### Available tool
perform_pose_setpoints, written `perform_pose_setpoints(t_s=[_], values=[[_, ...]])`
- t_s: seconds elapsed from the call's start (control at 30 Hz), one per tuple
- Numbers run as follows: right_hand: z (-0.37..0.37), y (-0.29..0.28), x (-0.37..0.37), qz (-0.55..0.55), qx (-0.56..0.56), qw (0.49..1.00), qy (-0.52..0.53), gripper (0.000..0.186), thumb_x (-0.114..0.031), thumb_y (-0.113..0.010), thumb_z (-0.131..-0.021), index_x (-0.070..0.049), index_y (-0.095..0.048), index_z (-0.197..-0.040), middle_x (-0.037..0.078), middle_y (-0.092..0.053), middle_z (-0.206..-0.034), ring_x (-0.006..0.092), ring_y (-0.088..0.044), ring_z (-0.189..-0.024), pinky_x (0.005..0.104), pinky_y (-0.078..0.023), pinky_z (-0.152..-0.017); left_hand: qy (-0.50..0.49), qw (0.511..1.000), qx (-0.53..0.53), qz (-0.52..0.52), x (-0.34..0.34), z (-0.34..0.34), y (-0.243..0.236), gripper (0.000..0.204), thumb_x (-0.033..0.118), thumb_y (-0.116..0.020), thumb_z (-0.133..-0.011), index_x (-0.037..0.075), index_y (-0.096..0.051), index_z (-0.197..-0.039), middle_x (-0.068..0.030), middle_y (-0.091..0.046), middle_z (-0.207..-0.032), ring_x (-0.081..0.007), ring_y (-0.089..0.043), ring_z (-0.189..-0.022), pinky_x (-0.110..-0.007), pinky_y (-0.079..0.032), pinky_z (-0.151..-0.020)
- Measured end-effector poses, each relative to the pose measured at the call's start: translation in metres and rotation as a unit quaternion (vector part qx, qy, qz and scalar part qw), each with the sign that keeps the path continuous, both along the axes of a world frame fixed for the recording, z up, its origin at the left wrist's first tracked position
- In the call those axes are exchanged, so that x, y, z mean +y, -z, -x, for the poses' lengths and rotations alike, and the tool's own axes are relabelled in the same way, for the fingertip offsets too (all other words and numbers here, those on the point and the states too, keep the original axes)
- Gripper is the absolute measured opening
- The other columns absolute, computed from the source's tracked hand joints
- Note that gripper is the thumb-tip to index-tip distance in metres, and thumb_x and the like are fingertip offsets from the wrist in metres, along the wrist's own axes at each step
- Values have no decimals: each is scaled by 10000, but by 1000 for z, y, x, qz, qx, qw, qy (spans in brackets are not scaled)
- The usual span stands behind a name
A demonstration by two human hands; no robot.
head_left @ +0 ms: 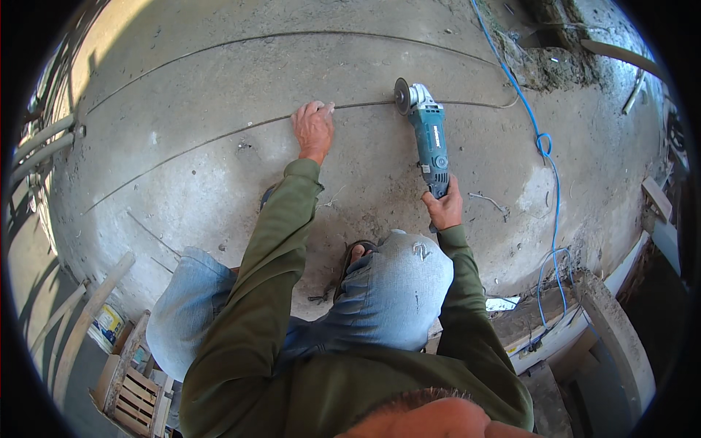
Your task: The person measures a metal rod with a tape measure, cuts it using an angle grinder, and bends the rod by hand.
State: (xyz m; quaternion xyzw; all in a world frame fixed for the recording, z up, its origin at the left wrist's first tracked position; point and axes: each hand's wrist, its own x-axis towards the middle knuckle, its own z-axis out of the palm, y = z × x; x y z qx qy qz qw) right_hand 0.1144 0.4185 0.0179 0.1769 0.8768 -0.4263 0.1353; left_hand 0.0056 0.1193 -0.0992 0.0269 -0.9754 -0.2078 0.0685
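the angle grinder (pixel 429 142) lies with its long axis running almost straight away from the person, tilted slightly to the left at the far end; the dark round disc (pixel 401 95) points away from the person and meets a thin steel rod (pixel 219 136) that curves across the concrete floor (pixel 190 190); the tool sits near the centre of the floor, right of the left hand and well apart from the blue cable (pixel 544 146); the right hand (pixel 444 208) is closed around the rear handle of the grinder, fingers wrapped on the dark grip; the left hand (pixel 314 128) lies flat and spread, palm down, pressing on the rod just left of the disc; the grinder body is teal plastic with a silver metal gear head and a small white label strip along its side; a second rod (pixel 292 36) arcs across the floor farther away; the concrete is grey, rough and dusty, with pale patches; the cable is a thin blue cord that loops along the right side; at lower left stands a slatted wooden crate (pixel 131 390), and beside it a round bucket (pixel 108 326) with a yellow and blue printed wrap; a wooden pole (pixel 91 314) leans near the bucket; the sleeves are olive green cloth, the trousers faded blue denim.
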Motion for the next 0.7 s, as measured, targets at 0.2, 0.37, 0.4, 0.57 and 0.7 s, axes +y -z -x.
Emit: perform_pose_setpoints(t_s=[0.2, 0.37, 0.4, 0.57, 0.7], values=[[0, -2, -3, -17, -32, 999, -1, 525, -220, -687, -671, -24, -508, -1124, 151, -606, -777, 242, -572, -646, 351, -487, -670, 2, 1000, 0, -5, -1, 0, -1, 165, 208, -651, -831, 204, -728, -977, -16, -626, -969, -244, -560, -976, -402, -403, -849], [-1, 4, -3, -15, 3, 1000, -5, 509, -224, -683, -671, -29, -509, -1108, 150, -599, -751, 255, -574, -629, 357, -488, -654, 0, 1000, 1, -6, 1, 1, -1, 160, 210, -652, -832, 205, -728, -973, -15, -625, -968, -243, -560, -974, -402, -403, -848], [-1, 3, -3, -15, 3, 1000, -5, 509, -224, -683, -671, -29, -509, -1108, 150, -599, -751, 255, -574, -629, 357, -488, -654, 0, 1000, -4, -8, 1, 1, -2, 160, 209, -652, -833, 204, -728, -974, -16, -625, -969, -244, -560, -974, -404, -403, -847], [1, 0, -4, -26, -26, 999, -4, 531, -237, -679, -669, -32, -506, -1128, 153, -609, -741, 263, -584, -611, 358, -493, -643, -2, 1000, -1, -4, 0, 0, -2, 160, 206, -655, -832, 199, -728, -974, -21, -628, -977, -248, -560, -980, -409, -404, -846], [-1, 2, -1, -35, -35, 999, -4, 556, -244, -679, -669, -31, -499, -1151, 165, -616, -746, 266, -609, -629, 366, -496, -645, -3, 1000, -11, -3, 1, 0, -4, 162, 207, -658, -829, 195, -728, -975, -25, -630, -988, -250, -560, -991, -409, -402, -853]])
